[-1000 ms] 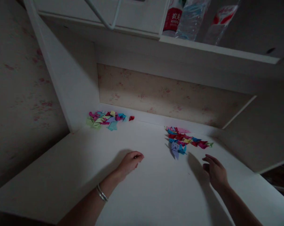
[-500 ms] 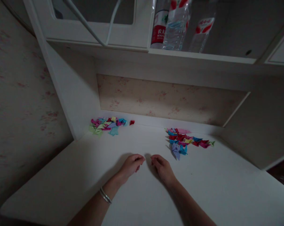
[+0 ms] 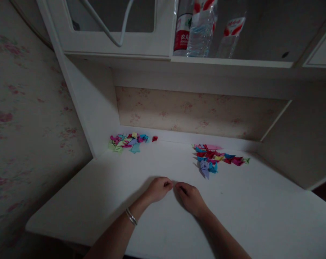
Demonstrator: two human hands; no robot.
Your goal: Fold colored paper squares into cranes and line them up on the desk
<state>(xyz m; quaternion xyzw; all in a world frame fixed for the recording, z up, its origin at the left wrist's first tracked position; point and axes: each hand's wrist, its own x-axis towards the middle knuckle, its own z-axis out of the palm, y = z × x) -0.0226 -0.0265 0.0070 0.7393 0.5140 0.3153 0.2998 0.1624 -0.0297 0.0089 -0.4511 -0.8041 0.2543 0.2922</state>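
My left hand (image 3: 159, 189), with two silver bangles (image 3: 131, 217) at its wrist, is over the middle of the white desk, its fingers curled into a pinch. Facing it, my right hand (image 3: 190, 197) is closed the same way. The fingertips of both hands almost meet. If they hold anything, it is too small or too hidden to make out. Beyond my right hand lies a group of folded paper pieces (image 3: 213, 155) in several colours, the nearest a lilac folded piece (image 3: 205, 168). Farther left is a looser heap of coloured paper pieces (image 3: 127, 142).
A small red folded piece (image 3: 154, 138) lies by the left heap. Overhead, plastic bottles (image 3: 202, 34) stand on an open shelf (image 3: 233, 63), and a white cable (image 3: 117, 41) hangs before the cabinet door. Side panels close in the white desk (image 3: 157, 162) at left and right.
My hands have come closer together, so the gap between their fingertips has nearly closed. The view has shifted a little to the left. The paper pieces lie as before.
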